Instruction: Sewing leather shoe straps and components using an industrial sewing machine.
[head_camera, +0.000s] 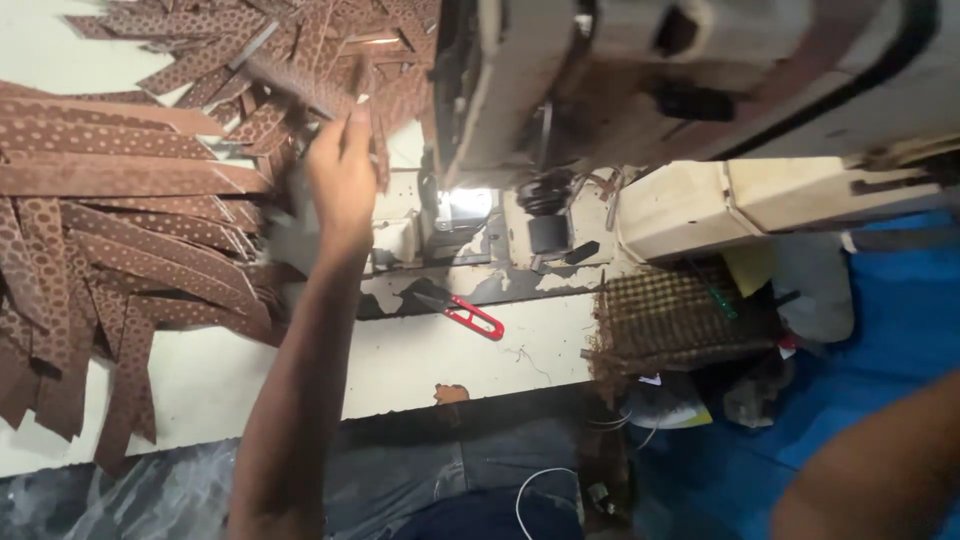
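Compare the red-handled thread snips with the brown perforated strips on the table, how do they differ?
The thread snips are a single small tool with red handles; the brown perforated strips are many long flat pieces heaped together. The snips lie alone, untouched; the left hand reaches into the strips. Both rest on the white table.

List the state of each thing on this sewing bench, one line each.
Left hand: raised, fingers touching the brown strips.
Brown perforated strips: loose, overlapping pile, some hanging over the table edge.
Red-handled snips: lying flat, untouched.
Sewing machine: lamp lit.
Right forearm: low, hand out of frame.
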